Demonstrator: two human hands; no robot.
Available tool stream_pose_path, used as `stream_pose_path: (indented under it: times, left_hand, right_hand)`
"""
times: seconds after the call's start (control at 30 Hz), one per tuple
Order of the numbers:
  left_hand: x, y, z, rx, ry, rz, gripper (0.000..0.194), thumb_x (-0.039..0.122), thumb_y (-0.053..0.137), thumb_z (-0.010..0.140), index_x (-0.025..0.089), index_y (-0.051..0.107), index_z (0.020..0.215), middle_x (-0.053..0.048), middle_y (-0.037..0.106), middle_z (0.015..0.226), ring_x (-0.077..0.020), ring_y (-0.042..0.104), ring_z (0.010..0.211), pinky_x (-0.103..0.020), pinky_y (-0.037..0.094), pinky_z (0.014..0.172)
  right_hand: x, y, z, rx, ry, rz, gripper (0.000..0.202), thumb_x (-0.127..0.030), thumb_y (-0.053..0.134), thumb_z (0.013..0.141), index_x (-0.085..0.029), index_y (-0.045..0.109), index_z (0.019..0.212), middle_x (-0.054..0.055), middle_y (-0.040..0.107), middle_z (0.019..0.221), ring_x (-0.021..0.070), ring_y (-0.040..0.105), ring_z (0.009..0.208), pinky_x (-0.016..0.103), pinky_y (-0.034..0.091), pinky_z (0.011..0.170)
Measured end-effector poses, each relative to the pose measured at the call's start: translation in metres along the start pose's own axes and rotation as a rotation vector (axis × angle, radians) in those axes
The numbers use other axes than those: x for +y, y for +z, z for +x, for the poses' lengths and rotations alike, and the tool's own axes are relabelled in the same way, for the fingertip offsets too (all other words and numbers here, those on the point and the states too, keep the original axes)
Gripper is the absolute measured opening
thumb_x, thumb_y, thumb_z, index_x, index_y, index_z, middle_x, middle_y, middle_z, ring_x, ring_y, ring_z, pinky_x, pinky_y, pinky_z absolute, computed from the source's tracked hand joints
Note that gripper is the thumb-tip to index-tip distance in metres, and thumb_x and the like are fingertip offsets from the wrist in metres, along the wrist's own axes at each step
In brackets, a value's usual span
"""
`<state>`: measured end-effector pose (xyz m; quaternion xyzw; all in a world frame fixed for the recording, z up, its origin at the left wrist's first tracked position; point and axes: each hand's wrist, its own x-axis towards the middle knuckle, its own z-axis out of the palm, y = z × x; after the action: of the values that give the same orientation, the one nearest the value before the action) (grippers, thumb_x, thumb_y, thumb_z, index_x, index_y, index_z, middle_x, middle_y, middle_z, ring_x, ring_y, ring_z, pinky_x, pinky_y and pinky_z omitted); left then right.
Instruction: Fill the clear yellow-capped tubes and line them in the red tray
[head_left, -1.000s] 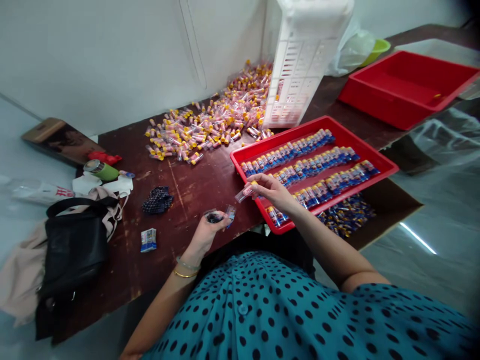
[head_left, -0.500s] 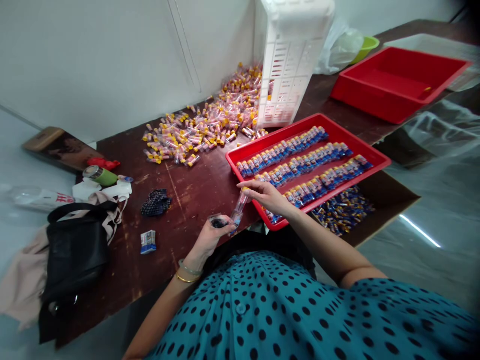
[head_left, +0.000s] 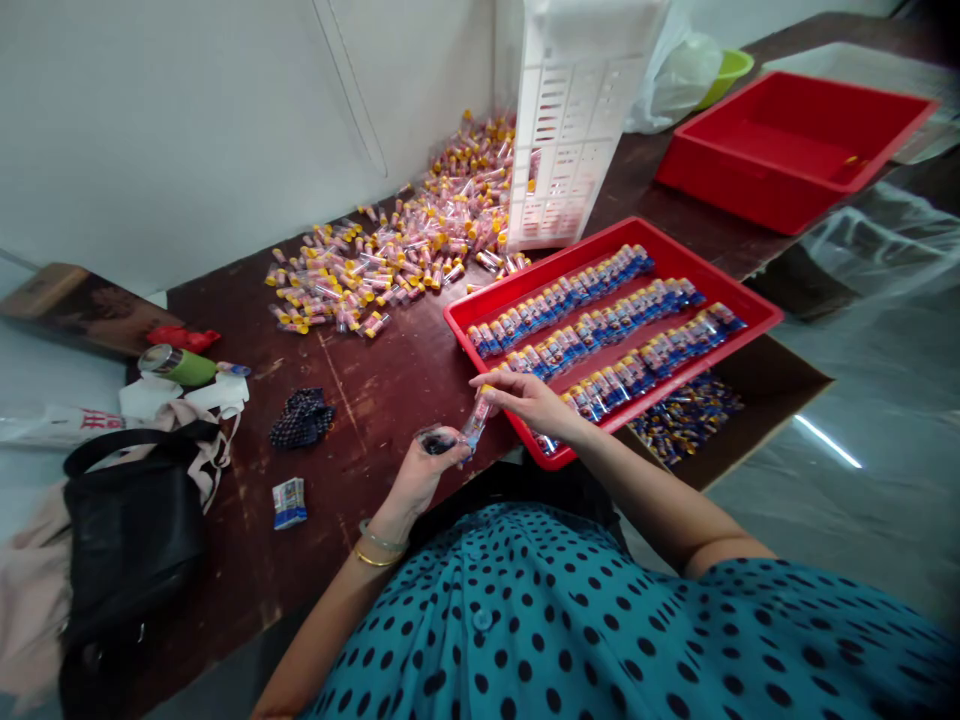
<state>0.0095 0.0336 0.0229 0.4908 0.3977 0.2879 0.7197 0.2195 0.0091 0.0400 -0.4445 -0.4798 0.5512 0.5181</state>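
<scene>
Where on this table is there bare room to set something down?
The widest bare patch of table lies between the heap of tubes, the red tray, the left hand and the dark cloth. A narrower strip separates that tray from the deeper red bin. It's crowded along the wall beside the white basket, and around the black bag.

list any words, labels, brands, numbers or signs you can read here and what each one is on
None reads clearly.
Pale plastic at left: red characters, too blurred to read.
Loose packet: print too small.
Tray packets: labels too small.
Held tube: any print too blurred.
</scene>
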Motion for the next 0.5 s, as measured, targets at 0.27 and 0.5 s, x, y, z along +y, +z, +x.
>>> stream_pose_path:
  times: [0.27, 0.5]
  left_hand:
    - [0.003, 0.016, 0.011, 0.080, -0.148, -0.132, 0.039, 0.040, 0.084, 0.066, 0.015, 0.072, 0.094, -0.001, 0.069, 0.075, -0.0136, 0.061, 0.064, -0.024, 0.048, 0.059]
    - [0.010, 0.022, 0.019, 0.104, -0.150, -0.193, 0.037, 0.037, 0.088, 0.061, 0.015, 0.074, 0.088, 0.000, 0.069, 0.076, -0.0099, 0.057, 0.063, -0.021, 0.047, 0.058]
  right_hand:
    - [0.013, 0.015, -0.006, 0.189, -0.150, -0.296, 0.018, -0.036, 0.061, 0.091, -0.019, 0.063, 0.095, 0.003, 0.069, 0.094, 0.0162, 0.064, 0.087, 0.031, 0.050, 0.086]
    - [0.026, 0.021, -0.016, 0.207, -0.110, -0.264, 0.024, -0.035, 0.066, 0.088, -0.020, 0.067, 0.106, 0.005, 0.073, 0.105, 0.0197, 0.068, 0.098, 0.033, 0.051, 0.091]
